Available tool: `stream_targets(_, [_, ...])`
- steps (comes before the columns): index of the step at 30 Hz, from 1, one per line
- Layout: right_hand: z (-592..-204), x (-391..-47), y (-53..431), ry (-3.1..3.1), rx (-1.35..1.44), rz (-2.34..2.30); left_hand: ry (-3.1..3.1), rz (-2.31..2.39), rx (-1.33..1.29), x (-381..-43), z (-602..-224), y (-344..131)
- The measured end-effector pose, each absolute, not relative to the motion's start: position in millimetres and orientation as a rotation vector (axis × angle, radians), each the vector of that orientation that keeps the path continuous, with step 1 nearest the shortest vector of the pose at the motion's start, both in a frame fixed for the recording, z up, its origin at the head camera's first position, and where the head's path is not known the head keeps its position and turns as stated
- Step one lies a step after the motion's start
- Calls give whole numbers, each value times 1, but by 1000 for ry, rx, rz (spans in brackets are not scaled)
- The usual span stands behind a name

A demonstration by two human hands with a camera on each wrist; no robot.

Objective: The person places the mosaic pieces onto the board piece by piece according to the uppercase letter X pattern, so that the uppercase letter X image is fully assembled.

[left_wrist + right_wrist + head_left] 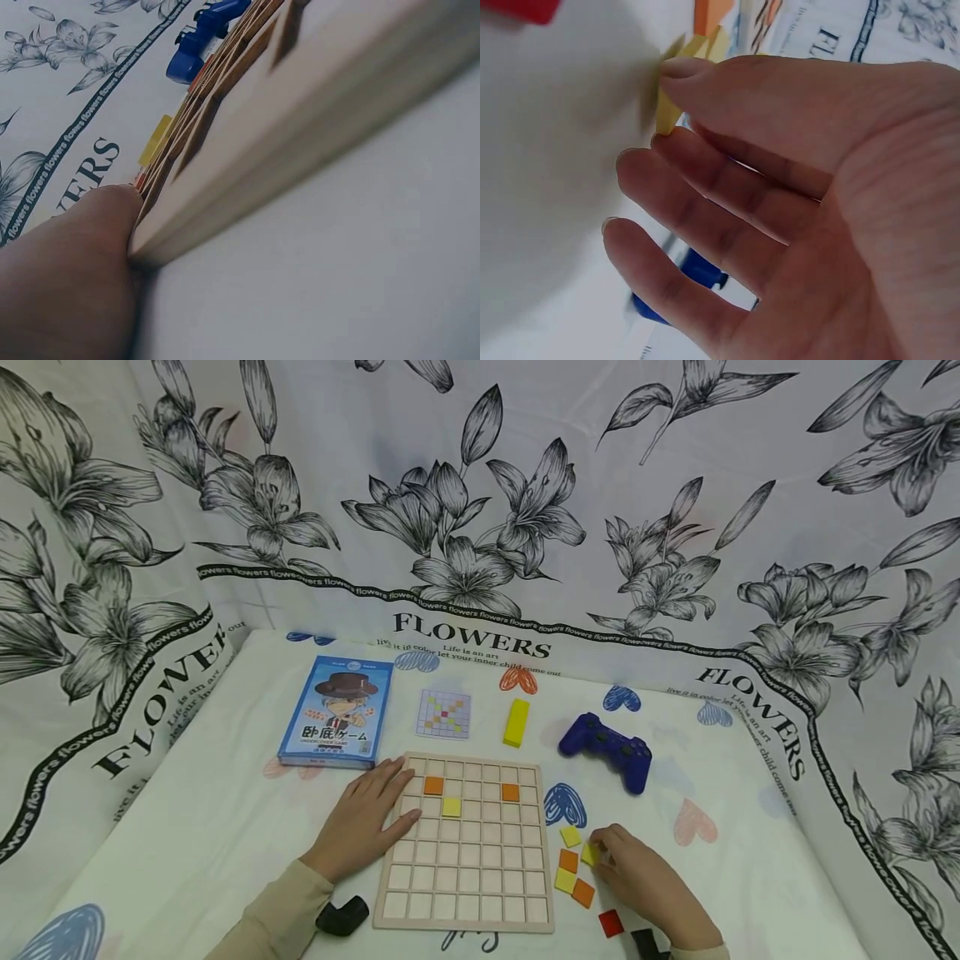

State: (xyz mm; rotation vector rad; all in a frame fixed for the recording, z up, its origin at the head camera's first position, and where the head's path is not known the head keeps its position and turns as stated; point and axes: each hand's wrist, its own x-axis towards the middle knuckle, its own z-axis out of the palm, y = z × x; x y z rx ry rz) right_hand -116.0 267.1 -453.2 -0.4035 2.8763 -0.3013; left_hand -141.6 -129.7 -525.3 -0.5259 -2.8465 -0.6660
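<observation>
A wooden grid board [465, 932] lies on the white cloth, with two orange tiles [433, 786] and a yellow tile [452, 807] in its upper cells. My left hand [358, 818] rests at the board's upper left edge, fingers extended and thumb over the rim. To the right of the board, my right hand [637, 877] pinches another yellow tile [667, 101] between thumb and fingertips, tilted up at the cloth. Beside that hand lie loose yellow tiles [566, 881], orange tiles [582, 893] and a red tile [611, 923].
Behind the board are a blue game box [337, 710], a small pattern card [444, 713], a yellow block [516, 722] and a blue game controller [606, 752]. A black object [342, 916] sits near my left sleeve. Flower-printed cloth [480, 527] hangs at the back and sides.
</observation>
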Motion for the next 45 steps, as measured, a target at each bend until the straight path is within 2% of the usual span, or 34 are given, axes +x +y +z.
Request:
stream_targets(9, [-440,-132,252,2941,-725,-349,-2842,-677,-520,-141,-526,-131])
stream_targets(19, [-444,-160,202,2833,-1013,-346,-2851,-675,-521,-141,-526,-130])
stream_targets(28, [-449,-174,171,2781,-1142,-325,-2859,-668,-525,-142,-525,-129])
stream_targets(35, [-456,-179,164,2798,-1270,-306,-2869,-669,-521,-142,-525,-129])
stream_targets(45, [-458,-179,159,2832,-1296,-280,-2860,-662,-519,-141,-525,-130])
